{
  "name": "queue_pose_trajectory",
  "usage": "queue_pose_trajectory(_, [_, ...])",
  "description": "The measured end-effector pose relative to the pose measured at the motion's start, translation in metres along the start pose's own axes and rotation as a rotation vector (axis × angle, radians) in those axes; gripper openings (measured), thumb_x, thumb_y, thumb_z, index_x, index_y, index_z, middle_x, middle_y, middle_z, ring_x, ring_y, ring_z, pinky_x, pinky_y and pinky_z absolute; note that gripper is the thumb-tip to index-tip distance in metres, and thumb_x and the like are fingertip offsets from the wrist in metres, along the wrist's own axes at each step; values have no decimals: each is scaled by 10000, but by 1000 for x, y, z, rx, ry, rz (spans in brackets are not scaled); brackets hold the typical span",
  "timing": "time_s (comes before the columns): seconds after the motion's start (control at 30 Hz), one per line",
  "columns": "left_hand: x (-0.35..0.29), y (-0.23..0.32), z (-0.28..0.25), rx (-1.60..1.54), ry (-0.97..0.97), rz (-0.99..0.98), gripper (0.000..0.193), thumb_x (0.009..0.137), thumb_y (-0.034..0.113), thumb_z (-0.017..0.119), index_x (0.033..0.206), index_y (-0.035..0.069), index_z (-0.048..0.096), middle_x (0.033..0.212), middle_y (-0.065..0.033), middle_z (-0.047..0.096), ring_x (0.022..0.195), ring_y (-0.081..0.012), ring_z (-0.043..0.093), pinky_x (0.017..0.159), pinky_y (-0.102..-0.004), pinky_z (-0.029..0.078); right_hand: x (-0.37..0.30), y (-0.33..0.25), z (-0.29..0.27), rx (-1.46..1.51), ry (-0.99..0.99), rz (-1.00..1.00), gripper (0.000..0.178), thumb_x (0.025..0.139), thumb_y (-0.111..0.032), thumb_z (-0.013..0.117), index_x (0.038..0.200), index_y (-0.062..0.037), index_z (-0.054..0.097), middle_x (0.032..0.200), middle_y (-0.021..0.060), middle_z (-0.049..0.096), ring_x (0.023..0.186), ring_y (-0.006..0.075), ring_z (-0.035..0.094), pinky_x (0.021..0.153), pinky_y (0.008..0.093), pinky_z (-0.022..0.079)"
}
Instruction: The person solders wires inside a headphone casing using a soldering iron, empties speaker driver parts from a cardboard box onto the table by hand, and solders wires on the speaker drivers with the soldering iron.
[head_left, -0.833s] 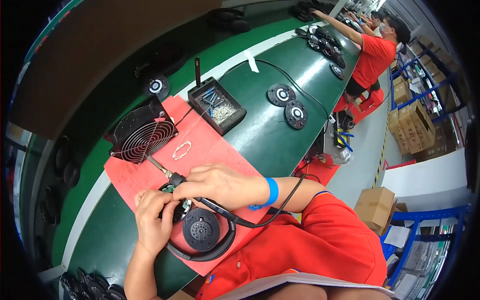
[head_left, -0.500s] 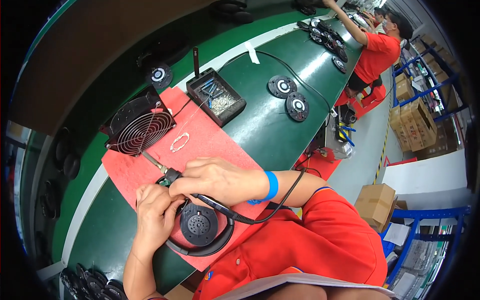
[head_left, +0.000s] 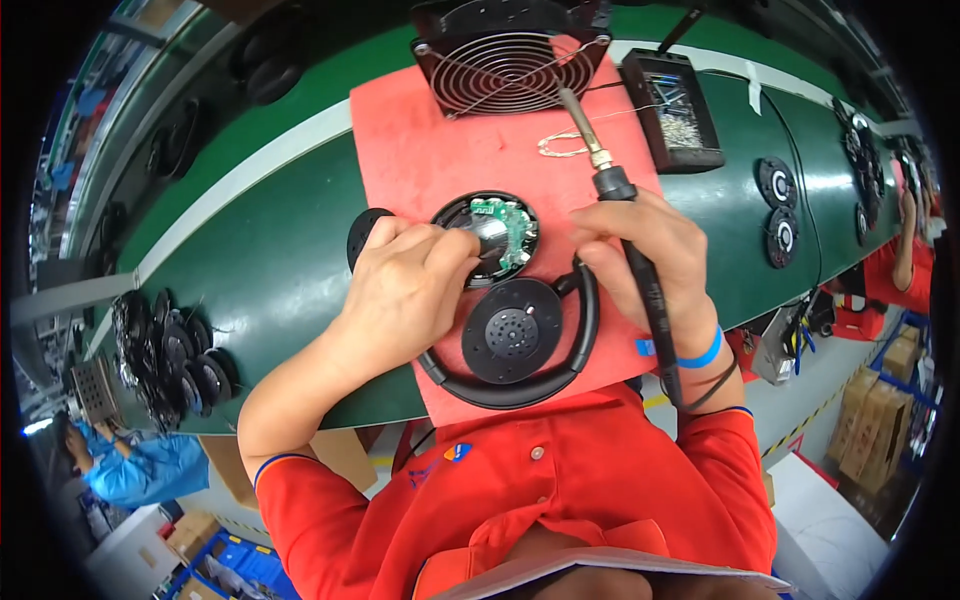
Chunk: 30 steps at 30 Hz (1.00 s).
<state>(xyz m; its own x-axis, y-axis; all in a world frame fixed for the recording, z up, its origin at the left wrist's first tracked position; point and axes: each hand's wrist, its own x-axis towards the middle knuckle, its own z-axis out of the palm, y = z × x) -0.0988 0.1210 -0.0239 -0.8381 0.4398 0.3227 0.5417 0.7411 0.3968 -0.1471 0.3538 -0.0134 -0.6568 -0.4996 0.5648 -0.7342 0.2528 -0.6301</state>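
Note:
A black headphone lies on a pink foam mat, its curved headband [head_left: 505, 392] toward me. One ear cup [head_left: 518, 235] is uncovered and shows a green circuit board; the other side has a round perforated speaker plate [head_left: 512, 335]. My left hand [head_left: 410, 285] is closed at the left rim of the uncovered cup, thumb and fingertips pinched; what they grip is hidden. A black disc [head_left: 366, 232] shows partly behind that hand. In my right hand [head_left: 655, 255] is a soldering iron [head_left: 612, 182], its metal tip pointing up and away, apart from the circuit board.
At the mat's [head_left: 420, 140] far edge stands a black fan [head_left: 510, 70] with a wire grille. A loop of solder wire [head_left: 565, 148] lies near a black tray [head_left: 680, 120]. Speaker discs [head_left: 780, 235] lie right, and several more discs [head_left: 185, 360] left, on the green table.
My right hand has lifted the soldering iron away from the ear cup, to the right. My left hand stays at the cup. The view has swung left.

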Motion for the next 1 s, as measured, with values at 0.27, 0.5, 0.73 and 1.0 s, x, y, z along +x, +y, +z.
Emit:
queue_pose_trajectory(0.27, [-3,1,-13,-23,-93,-170,86,753,56,632,813,70,572,672,-60,574,637,-246,570,645,-329,388,-16,-7,2,157,34,100,675,833,-436,634,1230,59,403,740,54,560,642,74,518,533,200,398])
queue_pose_trajectory(0.5, [4,-14,-1,-99,51,-117,88,724,60,656,800,60,611,912,-49,548,882,-253,511,729,-355,395,-15,-20,6,4,166,103,311,694,-86,752,943,35,609,736,102,628,562,134,553,495,231,410])
queue_pose_trajectory(0.73, [-1,-18,2,-169,71,-206,95,705,42,662,784,67,617,923,-45,542,880,-243,504,758,-343,371,-23,-17,9,0,63,46,175,774,-130,633,818,36,593,591,89,565,437,160,459,415,267,333])
queue_pose_trajectory(1.0, [-2,-18,2,-157,69,-203,94,706,50,663,779,72,608,912,-34,537,864,-228,512,733,-340,365,-19,-16,19,-14,52,5,107,746,-82,627,760,18,592,553,65,544,396,166,438,390,277,327])
